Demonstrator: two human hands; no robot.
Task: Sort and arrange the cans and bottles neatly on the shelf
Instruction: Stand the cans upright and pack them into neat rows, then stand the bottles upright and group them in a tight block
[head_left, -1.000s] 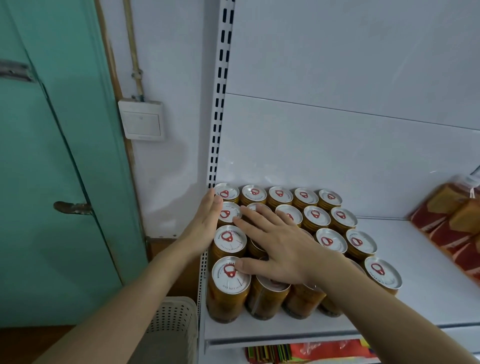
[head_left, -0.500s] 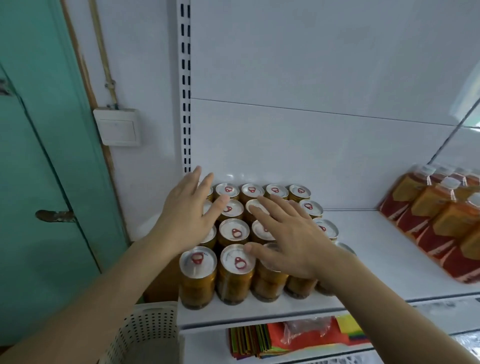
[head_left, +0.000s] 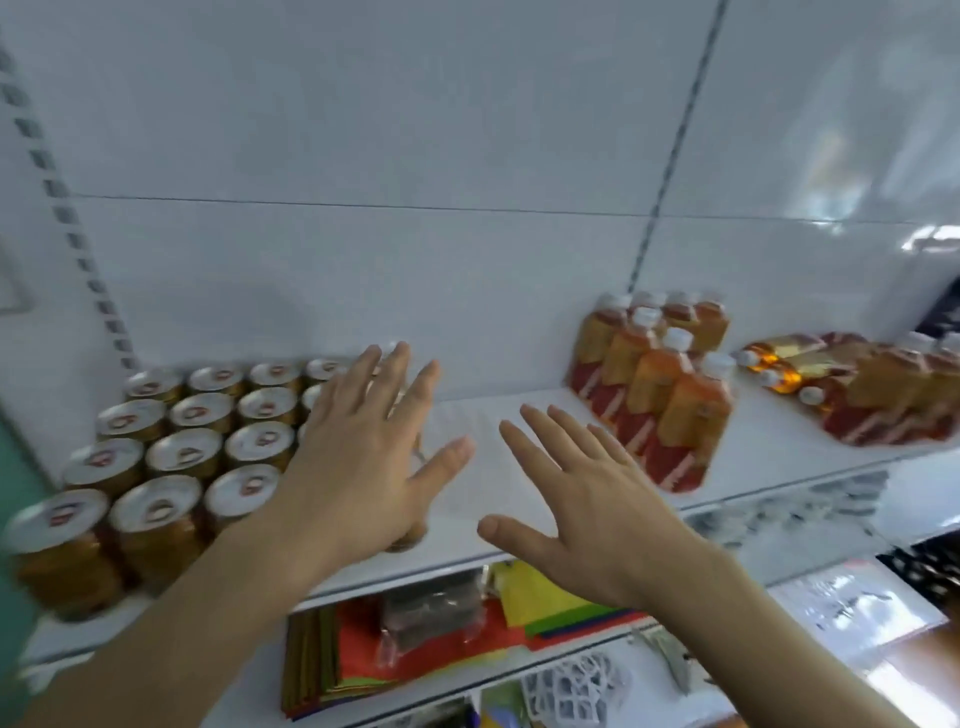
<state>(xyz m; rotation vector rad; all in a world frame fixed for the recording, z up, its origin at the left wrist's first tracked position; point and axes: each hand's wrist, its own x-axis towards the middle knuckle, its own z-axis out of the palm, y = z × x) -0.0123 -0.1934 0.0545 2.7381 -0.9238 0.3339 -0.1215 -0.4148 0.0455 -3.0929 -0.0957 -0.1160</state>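
Hands spread, empty: left hand (head_left: 363, 457), right hand (head_left: 592, 499). I'd square the toppled orange plastic bottles (head_left: 810, 379) upright beside the standing ones.

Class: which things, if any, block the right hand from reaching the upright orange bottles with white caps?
Probably none: the right hand is open, and only bare white shelf separates it from the orange bottles.

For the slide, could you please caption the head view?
Both open hands, left hand and right hand, hover before a shelf between gridded cans and upright bottles.
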